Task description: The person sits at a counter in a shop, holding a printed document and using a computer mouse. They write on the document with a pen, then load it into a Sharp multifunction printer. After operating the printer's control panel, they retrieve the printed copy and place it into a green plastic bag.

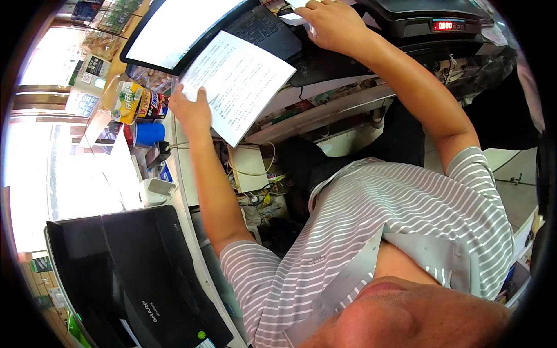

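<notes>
My left hand [192, 111] grips one edge of a printed white sheet [243, 82]. The sheet lies tilted over the lower part of a laptop, and its lines of print are too small to tell. Close to the top rim, my right hand [333, 24] has its fingers closed around some white paper [293, 18], partly cut off by the picture's edge. Beneath the sheet shows the dark laptop keyboard [256, 30]. The bright laptop screen [174, 32] stands to the left of it.
A black Sharp printer [135, 278] fills the lower left. Along the left lie a blue cup [149, 134], snack packages [139, 103] and a white plastic device [156, 191]. A digital scale [435, 19] stands at upper right. Loose cables [250, 174] hang below the desk edge.
</notes>
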